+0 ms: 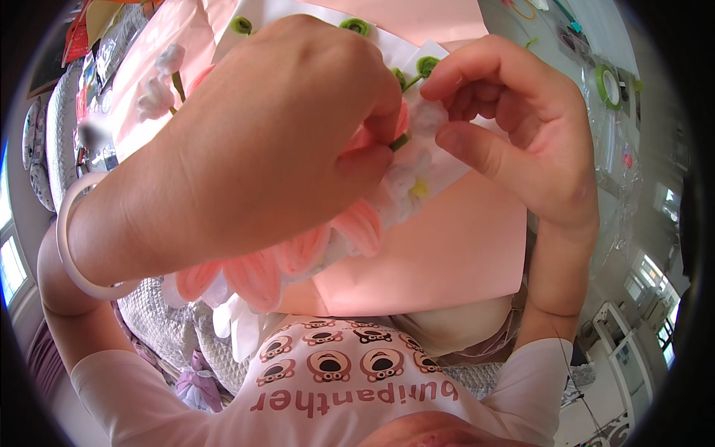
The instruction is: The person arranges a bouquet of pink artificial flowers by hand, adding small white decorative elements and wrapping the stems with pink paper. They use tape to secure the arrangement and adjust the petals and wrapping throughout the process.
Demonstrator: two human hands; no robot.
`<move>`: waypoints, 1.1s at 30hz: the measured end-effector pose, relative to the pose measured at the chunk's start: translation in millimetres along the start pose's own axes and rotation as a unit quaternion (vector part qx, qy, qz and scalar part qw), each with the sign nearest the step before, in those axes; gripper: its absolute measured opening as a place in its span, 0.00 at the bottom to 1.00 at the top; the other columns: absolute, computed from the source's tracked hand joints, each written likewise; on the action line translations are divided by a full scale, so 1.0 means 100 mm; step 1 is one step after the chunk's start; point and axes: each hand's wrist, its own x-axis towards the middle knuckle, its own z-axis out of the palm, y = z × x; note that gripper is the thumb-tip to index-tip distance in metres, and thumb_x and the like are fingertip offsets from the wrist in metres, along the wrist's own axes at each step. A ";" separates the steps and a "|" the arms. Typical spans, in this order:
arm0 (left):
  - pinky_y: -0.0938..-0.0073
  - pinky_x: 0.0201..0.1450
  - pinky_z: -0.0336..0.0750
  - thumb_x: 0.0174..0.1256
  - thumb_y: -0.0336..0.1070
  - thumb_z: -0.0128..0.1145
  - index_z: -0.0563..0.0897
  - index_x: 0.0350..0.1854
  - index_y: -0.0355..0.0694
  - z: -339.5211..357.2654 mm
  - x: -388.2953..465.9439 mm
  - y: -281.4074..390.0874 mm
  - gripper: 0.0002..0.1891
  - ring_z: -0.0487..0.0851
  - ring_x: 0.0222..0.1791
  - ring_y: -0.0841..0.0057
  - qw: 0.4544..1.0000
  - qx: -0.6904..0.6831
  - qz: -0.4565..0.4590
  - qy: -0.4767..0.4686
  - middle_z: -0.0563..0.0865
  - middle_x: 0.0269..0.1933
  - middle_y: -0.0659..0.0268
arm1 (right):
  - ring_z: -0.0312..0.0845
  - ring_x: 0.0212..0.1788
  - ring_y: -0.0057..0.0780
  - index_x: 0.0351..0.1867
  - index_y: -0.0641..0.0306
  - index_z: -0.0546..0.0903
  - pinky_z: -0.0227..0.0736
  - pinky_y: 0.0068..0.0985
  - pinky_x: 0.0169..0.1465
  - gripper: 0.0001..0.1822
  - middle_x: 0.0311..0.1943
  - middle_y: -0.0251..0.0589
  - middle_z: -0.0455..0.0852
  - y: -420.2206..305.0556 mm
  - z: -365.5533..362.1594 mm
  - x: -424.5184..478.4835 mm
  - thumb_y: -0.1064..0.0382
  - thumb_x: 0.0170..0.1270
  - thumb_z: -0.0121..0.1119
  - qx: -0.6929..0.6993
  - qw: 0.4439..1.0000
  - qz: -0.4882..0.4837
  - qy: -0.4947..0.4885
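My left hand (pixel 313 128), with a pale bangle on its wrist, reaches over a bouquet of fuzzy pipe-cleaner flowers. Its thumb and finger pinch by a short green stem (pixel 400 142), with a coral-pink petal partly hidden inside the hand. My right hand (pixel 438 114) is curled, thumb and index finger apart, around the edge of a blurred white fuzzy flower (pixel 427 118). A green coil (pixel 427 66) on a stem stands by its index fingertip. Below lie a white flower with a yellow centre (pixel 418 189) and pink petals (pixel 251 279). My left forearm hides part of the bouquet.
Pink wrapping paper (pixel 424 257) spreads under the flowers. White fuzzy buds (pixel 156 99) stand at the left. A roll of green tape (pixel 608 87) and clear plastic wrappers (pixel 620 184) lie on the table at the right. A quilted grey cover (pixel 162 318) shows at lower left.
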 end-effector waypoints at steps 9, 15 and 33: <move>0.65 0.33 0.69 0.42 0.27 0.65 0.79 0.20 0.34 0.04 -0.02 0.04 0.06 0.78 0.29 0.62 0.999 -0.020 -0.030 0.023 0.78 0.24 0.61 | 0.75 0.38 0.18 0.47 0.72 0.81 0.71 0.16 0.44 0.12 0.41 0.36 0.82 0.02 -0.01 -0.01 0.75 0.61 0.62 -0.049 0.999 0.023 0.002; 0.66 0.32 0.69 0.41 0.26 0.65 0.79 0.20 0.34 0.08 -0.11 -0.02 0.06 0.78 0.29 0.63 0.997 -0.033 0.019 0.062 0.78 0.24 0.61 | 0.73 0.32 0.13 0.44 0.71 0.81 0.69 0.13 0.35 0.11 0.36 0.32 0.82 0.04 -0.01 -0.01 0.69 0.62 0.66 -0.056 0.997 0.041 0.017; 0.66 0.33 0.70 0.40 0.25 0.65 0.79 0.21 0.33 0.02 -0.04 -0.08 0.06 0.79 0.30 0.63 1.000 0.023 0.000 -0.020 0.78 0.25 0.61 | 0.76 0.42 0.18 0.47 0.72 0.80 0.72 0.16 0.46 0.14 0.41 0.35 0.82 0.04 0.00 0.00 0.75 0.59 0.65 0.041 0.999 0.036 -0.003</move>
